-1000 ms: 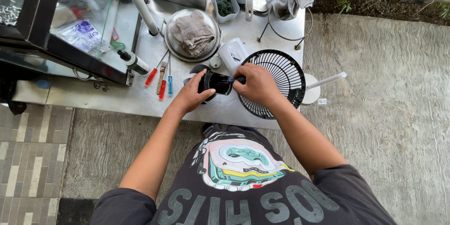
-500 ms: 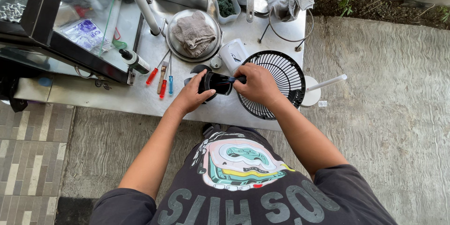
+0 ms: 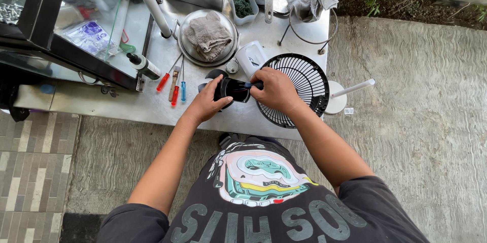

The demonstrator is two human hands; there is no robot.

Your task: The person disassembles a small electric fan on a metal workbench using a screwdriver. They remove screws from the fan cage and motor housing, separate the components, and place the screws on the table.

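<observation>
While the head view looks straight down on a steel-topped work table (image 3: 152,108), the left hand (image 3: 208,102) is curled around the side of a black, round plastic fan motor housing (image 3: 231,90), which sits near the table's front edge. The right hand (image 3: 276,90) is closed around a blue-handled tool (image 3: 252,85) whose tip enters the housing; the tool's working end is hidden. Just beside the right hand, touching its back, lies a black round wire fan grille (image 3: 304,78). A white plastic fan part (image 3: 251,56) rests just behind the housing.

To the left lie two red-handled screwdrivers (image 3: 175,95) and one blue-handled screwdriver (image 3: 183,91), side by side. Behind them stands a round metal lid (image 3: 185,50) with a grey-brown cloth (image 3: 208,34) on it. A small clear rectangular tub of dark green matter (image 3: 244,6) stands further back. Inside the glass-walled cabinet (image 3: 61,50) at far left lies a clear flat packet with a purple-and-white label (image 3: 90,35). A small white tag (image 3: 348,111) lies on the concrete ground beside a white round base with a white tube (image 3: 337,102).
</observation>
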